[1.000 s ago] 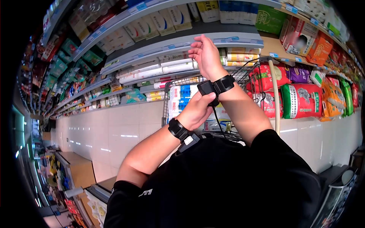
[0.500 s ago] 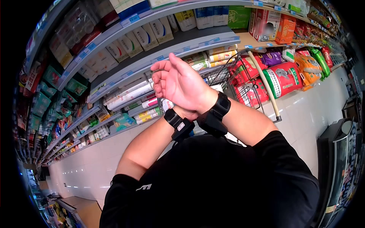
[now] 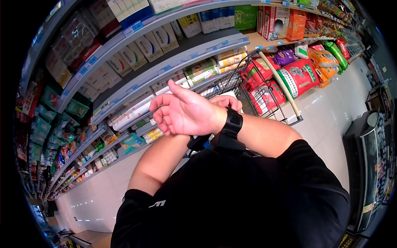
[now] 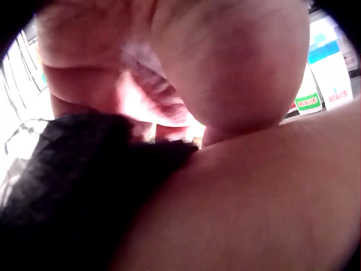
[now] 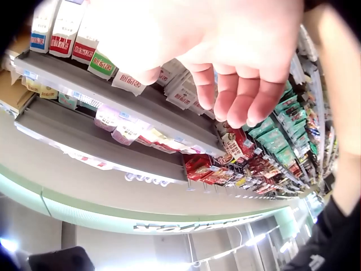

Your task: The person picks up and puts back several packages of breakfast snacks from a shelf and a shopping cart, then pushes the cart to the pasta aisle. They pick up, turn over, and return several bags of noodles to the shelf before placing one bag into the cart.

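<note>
We stand in a supermarket aisle of stocked shelves (image 3: 124,53). Our right hand (image 3: 184,112) is raised before us, palm showing, fingers loosely curled and holding nothing. Our left hand (image 3: 226,102) reaches behind the right wrist, fingers curled over the black wrist strap (image 3: 232,123); how firmly it grips we cannot tell. Just beyond the hands stands a wire shopping cart (image 3: 264,89), with red rice sacks (image 3: 298,76) on the floor past it.
</note>
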Action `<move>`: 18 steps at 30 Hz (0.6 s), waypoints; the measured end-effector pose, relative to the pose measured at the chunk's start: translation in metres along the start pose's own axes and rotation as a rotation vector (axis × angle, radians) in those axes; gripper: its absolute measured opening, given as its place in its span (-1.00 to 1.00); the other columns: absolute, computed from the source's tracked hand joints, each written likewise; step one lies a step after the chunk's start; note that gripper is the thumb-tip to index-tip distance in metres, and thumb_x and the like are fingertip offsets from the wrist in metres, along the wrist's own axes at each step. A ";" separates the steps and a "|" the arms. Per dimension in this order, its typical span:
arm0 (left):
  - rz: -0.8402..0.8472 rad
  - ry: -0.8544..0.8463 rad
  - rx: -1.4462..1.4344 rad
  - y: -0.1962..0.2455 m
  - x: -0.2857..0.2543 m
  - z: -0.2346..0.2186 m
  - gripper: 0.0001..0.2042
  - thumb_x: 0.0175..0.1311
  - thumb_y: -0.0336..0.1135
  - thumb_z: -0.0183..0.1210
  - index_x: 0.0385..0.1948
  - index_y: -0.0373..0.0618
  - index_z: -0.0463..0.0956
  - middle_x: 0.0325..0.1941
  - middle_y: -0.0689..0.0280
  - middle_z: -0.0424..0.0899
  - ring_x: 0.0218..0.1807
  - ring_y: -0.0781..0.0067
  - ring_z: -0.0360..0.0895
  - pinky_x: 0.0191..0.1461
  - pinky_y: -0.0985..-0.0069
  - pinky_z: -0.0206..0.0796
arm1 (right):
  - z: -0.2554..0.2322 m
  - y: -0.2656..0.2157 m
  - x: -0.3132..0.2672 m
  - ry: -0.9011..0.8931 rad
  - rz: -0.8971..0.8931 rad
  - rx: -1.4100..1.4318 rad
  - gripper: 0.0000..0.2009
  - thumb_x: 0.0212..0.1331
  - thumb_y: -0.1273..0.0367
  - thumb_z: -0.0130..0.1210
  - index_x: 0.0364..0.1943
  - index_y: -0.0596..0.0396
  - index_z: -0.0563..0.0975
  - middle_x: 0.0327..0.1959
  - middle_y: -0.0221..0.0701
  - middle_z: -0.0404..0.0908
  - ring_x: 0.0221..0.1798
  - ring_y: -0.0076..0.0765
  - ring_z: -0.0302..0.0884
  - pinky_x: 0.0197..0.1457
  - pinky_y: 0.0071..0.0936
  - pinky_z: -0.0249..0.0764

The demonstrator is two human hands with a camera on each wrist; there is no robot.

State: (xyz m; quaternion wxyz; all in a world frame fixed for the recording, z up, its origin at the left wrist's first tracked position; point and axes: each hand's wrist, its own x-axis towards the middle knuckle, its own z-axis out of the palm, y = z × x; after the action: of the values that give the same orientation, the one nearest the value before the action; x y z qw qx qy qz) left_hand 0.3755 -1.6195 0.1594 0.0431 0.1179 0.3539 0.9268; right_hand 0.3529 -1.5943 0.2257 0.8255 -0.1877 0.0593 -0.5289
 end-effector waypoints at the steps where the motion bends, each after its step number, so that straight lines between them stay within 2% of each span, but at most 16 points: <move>1: -0.017 0.064 0.026 0.000 -0.002 0.000 -0.58 0.24 0.10 0.12 -0.46 -0.12 0.33 -0.44 0.36 0.27 -0.42 0.50 0.17 -0.31 0.53 0.09 | -0.002 0.001 -0.001 0.021 0.009 0.018 -0.37 0.33 -0.20 -0.37 -0.08 0.13 0.40 -0.33 -0.27 0.48 -0.28 -0.25 0.43 -0.14 -0.35 0.39; 5: -0.076 0.090 -0.144 0.003 -0.006 -0.003 -0.57 0.24 0.10 0.12 -0.44 -0.14 0.35 -0.44 0.34 0.34 -0.41 0.50 0.25 -0.30 0.54 0.15 | -0.009 0.002 -0.008 -0.030 0.041 0.022 -0.34 0.32 -0.22 -0.43 -0.07 0.12 0.40 -0.31 -0.27 0.49 -0.26 -0.26 0.44 -0.11 -0.34 0.39; 7: -0.151 0.123 0.093 0.002 -0.004 -0.007 -0.57 0.28 0.08 0.10 -0.44 -0.17 0.36 -0.42 0.32 0.41 -0.39 0.52 0.32 -0.28 0.55 0.22 | -0.014 0.002 -0.011 -0.015 0.053 0.042 -0.34 0.32 -0.23 -0.43 -0.07 0.12 0.39 -0.30 -0.28 0.49 -0.25 -0.27 0.44 -0.11 -0.33 0.39; 8: -0.150 0.125 0.083 0.002 -0.002 -0.014 -0.57 0.28 0.08 0.10 -0.44 -0.17 0.36 -0.42 0.32 0.41 -0.39 0.52 0.32 -0.28 0.55 0.22 | -0.017 0.001 -0.013 -0.005 0.064 0.058 -0.34 0.32 -0.23 -0.44 -0.06 0.11 0.39 -0.30 -0.28 0.49 -0.25 -0.27 0.44 -0.10 -0.33 0.39; 10: -0.287 -0.010 0.001 0.002 0.004 -0.029 -0.62 0.31 -0.02 0.10 -0.24 -0.24 0.44 -0.22 0.31 0.53 -0.16 0.52 0.48 -0.03 0.55 0.30 | -0.028 0.000 -0.016 0.005 0.083 0.093 -0.33 0.31 -0.24 -0.45 -0.06 0.10 0.39 -0.29 -0.30 0.49 -0.23 -0.27 0.44 -0.10 -0.33 0.38; 11: -0.276 -0.058 -0.004 0.000 0.009 -0.035 -0.63 0.30 -0.03 0.11 -0.25 -0.24 0.44 -0.21 0.30 0.53 -0.15 0.51 0.48 -0.02 0.54 0.30 | -0.032 -0.002 -0.018 0.005 0.086 0.095 -0.32 0.30 -0.25 -0.45 -0.06 0.09 0.39 -0.28 -0.30 0.49 -0.23 -0.27 0.43 -0.09 -0.33 0.38; 14: -0.254 -0.017 -0.004 -0.004 0.019 -0.044 -0.64 0.29 -0.05 0.12 -0.25 -0.25 0.45 -0.21 0.28 0.53 -0.15 0.49 0.47 -0.02 0.55 0.29 | -0.044 -0.011 -0.024 -0.012 0.098 0.117 -0.31 0.28 -0.27 -0.45 -0.07 0.08 0.39 -0.26 -0.30 0.48 -0.21 -0.26 0.42 -0.08 -0.34 0.37; 16: -0.234 -0.038 -0.021 -0.004 0.031 -0.048 -0.66 0.27 -0.09 0.14 -0.24 -0.26 0.46 -0.22 0.28 0.52 -0.14 0.48 0.46 -0.02 0.55 0.28 | -0.048 -0.020 -0.030 -0.105 0.139 0.154 -0.28 0.28 -0.27 -0.47 0.00 0.09 0.40 -0.20 -0.31 0.48 -0.17 -0.30 0.42 -0.04 -0.35 0.34; 18: -0.167 0.083 0.079 -0.010 0.040 -0.049 -0.59 0.30 0.03 0.05 -0.47 -0.21 0.34 -0.43 0.34 0.35 -0.41 0.51 0.23 -0.27 0.57 0.16 | -0.054 -0.034 -0.038 -0.092 0.157 0.189 -0.27 0.27 -0.28 -0.47 0.00 0.13 0.39 -0.20 -0.28 0.48 -0.19 -0.28 0.42 -0.07 -0.37 0.35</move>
State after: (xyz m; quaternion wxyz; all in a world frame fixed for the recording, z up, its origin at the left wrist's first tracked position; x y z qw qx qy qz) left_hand 0.3241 -1.6371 0.1244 0.1009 0.0510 0.4001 0.9095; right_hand 0.2919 -1.5865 0.1846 0.8804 -0.1276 -0.0142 -0.4566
